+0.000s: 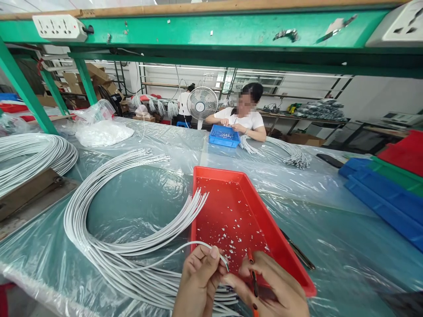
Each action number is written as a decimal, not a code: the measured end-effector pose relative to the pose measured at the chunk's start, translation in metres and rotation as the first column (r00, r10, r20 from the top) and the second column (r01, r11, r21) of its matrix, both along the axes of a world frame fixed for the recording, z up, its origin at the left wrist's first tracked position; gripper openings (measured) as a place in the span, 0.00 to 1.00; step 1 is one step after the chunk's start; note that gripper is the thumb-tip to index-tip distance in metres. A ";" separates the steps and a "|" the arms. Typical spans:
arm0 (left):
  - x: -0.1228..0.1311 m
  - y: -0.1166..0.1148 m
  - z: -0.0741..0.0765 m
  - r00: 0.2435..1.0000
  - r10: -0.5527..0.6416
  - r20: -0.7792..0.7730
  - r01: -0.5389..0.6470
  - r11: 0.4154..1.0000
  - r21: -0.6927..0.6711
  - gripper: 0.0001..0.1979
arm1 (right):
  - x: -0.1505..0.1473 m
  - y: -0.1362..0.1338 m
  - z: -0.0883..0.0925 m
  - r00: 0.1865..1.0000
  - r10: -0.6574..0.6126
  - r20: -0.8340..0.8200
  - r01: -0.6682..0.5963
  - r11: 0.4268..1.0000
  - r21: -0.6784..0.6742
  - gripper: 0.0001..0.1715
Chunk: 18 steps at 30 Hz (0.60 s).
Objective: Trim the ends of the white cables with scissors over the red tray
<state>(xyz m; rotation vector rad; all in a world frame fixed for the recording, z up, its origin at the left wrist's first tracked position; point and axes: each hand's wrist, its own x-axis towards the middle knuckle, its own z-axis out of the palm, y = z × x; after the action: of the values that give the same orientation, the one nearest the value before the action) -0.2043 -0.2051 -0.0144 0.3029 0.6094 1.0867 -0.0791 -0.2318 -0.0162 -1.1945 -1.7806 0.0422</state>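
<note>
My left hand (200, 279) pinches a single white cable (194, 242) between thumb and fingers, close to its end, where a bit of dark green shows. In my right hand (277, 286) is a small hand tool with orange-and-black handles (254, 284), probably cutting pliers; its jaws are hidden by my fingers. Both hands are over the near part of a red tray (274, 224), which holds many small white scraps (228, 237). A coiled bundle of white cables (77, 215) lies on the left, and one group of its ends rests over the tray's left rim.
A metal tool (299, 251) lies along the tray's right side. Another cable coil (59, 154) and a rusty metal block (29, 193) are at left. Blue bins (380, 193) stand right. Across the table, a person works over a blue tray (214, 141). A green beam (211, 33) spans overhead.
</note>
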 end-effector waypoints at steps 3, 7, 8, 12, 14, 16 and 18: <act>-0.003 0.000 0.001 1.000 -0.020 0.004 0.020 1.000 0.008 0.13 | 0.007 0.002 0.004 0.999 -0.008 0.050 0.007 1.000 0.015 0.10; -0.005 0.001 0.004 1.000 -0.016 0.010 0.017 1.000 -0.020 0.13 | 0.018 0.006 0.001 0.961 -0.159 0.225 0.134 0.983 0.123 0.09; -0.006 0.001 0.005 1.000 -0.016 0.013 0.016 0.999 -0.028 0.13 | 0.021 0.008 0.000 0.942 -0.194 0.272 0.153 0.974 0.165 0.09; -0.007 0.001 0.008 0.999 -0.023 0.032 0.024 0.998 -0.051 0.13 | 0.025 0.012 -0.007 0.889 -0.258 0.378 0.174 0.955 0.241 0.09; -0.007 0.001 0.009 0.999 -0.027 0.032 0.029 0.998 -0.063 0.13 | 0.025 0.013 -0.008 0.882 -0.259 0.393 0.170 0.954 0.248 0.08; -0.007 0.001 0.010 0.999 -0.026 0.034 0.028 0.997 -0.073 0.13 | 0.024 0.013 -0.009 0.881 -0.244 0.404 0.154 0.958 0.244 0.08; -0.008 0.001 0.011 0.999 -0.023 0.040 0.026 0.996 -0.080 0.13 | 0.023 0.013 -0.009 0.885 -0.217 0.412 0.131 0.965 0.227 0.09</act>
<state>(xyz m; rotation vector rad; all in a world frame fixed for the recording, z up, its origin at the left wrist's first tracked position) -0.2119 -0.2043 -0.0030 0.2184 0.6119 1.0397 -0.0559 -0.2190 -0.0251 -1.2851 -1.9909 -0.5334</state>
